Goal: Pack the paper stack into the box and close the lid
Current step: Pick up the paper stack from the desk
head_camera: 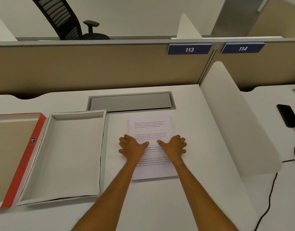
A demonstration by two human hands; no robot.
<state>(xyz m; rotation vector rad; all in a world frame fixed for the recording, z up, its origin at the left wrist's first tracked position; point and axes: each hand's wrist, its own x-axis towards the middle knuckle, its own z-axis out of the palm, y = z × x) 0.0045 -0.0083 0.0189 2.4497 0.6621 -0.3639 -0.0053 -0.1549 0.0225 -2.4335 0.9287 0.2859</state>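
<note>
A stack of printed white paper (150, 129) lies flat on the desk, right of centre. My left hand (132, 146) rests on its left edge and my right hand (174, 145) on its right edge, fingers spread over the sides, thumbs lying on the top sheet. Neither hand has lifted the stack. To the left stands the open white box (66, 155), empty inside. Its red-edged lid (25, 157) lies upside down further left, partly cut off by the frame.
A grey cable hatch (131, 102) sits in the desk behind the paper. A white divider (235, 124) stands on the right; beyond it lie a black phone (288, 117) and cables. A beige partition runs along the back.
</note>
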